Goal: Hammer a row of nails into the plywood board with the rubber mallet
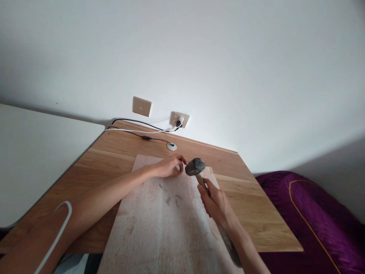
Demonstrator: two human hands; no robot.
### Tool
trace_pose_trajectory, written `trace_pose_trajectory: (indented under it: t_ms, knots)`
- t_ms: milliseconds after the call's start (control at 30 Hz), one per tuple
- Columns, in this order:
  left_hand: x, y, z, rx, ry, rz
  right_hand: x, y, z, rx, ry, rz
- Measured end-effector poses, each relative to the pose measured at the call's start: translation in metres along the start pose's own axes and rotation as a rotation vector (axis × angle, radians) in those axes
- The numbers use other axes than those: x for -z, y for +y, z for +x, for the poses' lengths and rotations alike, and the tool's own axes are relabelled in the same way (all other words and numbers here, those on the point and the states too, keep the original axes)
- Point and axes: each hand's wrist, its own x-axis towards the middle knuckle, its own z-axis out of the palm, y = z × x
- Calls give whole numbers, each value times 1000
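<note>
My right hand point(213, 199) is wrapped round the wooden handle of a hammer point(195, 166) with a dark, rounded head. The head is over the far end of a pale wooden board point(159, 232), close to the fingers of my left hand point(171, 166). That left hand rests at the board's far end, thumb and forefinger pinched together. A thin pale sliver shows at its fingertips, too small to make out. Several small loose metal pieces, which look like nails point(168, 200), lie on the board nearer to me.
Under the board is a wooden table point(256, 213) against a white wall. Cables point(145, 137) run along its back to a wall socket point(179, 119) and a round grommet point(171, 146). A white panel point(42, 152) stands at left, purple fabric point(308, 213) at right.
</note>
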Motion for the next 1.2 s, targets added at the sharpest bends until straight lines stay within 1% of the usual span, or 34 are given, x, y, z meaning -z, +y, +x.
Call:
trace_pose_trajectory:
  t_ms: [167,300,467,533,633,767,967,1200]
  knots:
    - [-2,-3,0,-37,3,-28,0,-6,-2,5,-28,0]
    - [0,-3,-1,-61,12,-71,1,-13,-1,43,-19,1]
    - [-1,-2,-1,-9,42,-50,-6,-6,6,54,-42,-45]
    - [-1,-2,-1,-10,44,-51,-8,-1,7,50,-43,-57]
    - [-3,-3,-1,-10,41,-59,-5,2,5,36,17,-44]
    - [-3,-2,-1,44,51,-36,3,1,1,12,79,-22]
    - [-3,2,0,48,70,-10,3,1,-1,-7,64,9]
    - [-1,3,3,18,66,-70,2,-2,0,-8,40,-4]
